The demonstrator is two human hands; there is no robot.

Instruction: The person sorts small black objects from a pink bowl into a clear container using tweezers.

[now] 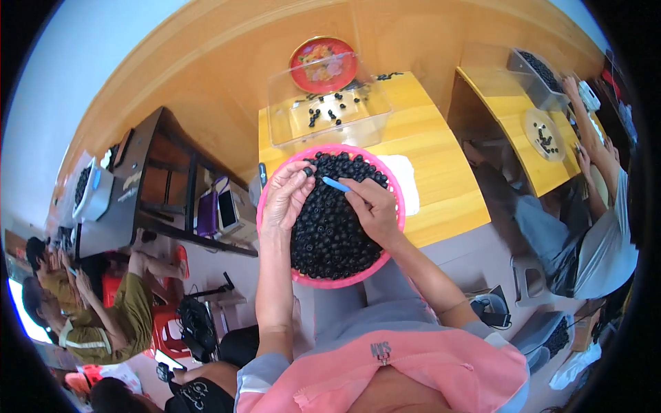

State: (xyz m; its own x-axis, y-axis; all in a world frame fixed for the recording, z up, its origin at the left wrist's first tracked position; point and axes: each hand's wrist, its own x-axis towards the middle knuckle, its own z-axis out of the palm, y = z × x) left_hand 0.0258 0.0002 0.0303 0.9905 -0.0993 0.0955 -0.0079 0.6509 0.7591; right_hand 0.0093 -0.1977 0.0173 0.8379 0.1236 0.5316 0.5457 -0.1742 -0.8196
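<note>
A pink round basket (394, 184) heaped with small dark round fruits (330, 227) rests on my lap, against the edge of a yellow wooden table (434, 158). My left hand (286, 196) pinches one dark fruit (308, 171) between thumb and fingertips above the basket's left side. My right hand (372, 206) grips a thin blue tool (336, 184) whose tip points toward that fruit. Behind the basket stands a clear plastic box (329, 103) holding several loose dark fruits.
A red round tray (323, 63) lies behind the clear box, and a white sheet (405, 180) beside the basket. To the right another person's hands work at a second yellow table (530, 131) with a plate and a box. People sit at the left.
</note>
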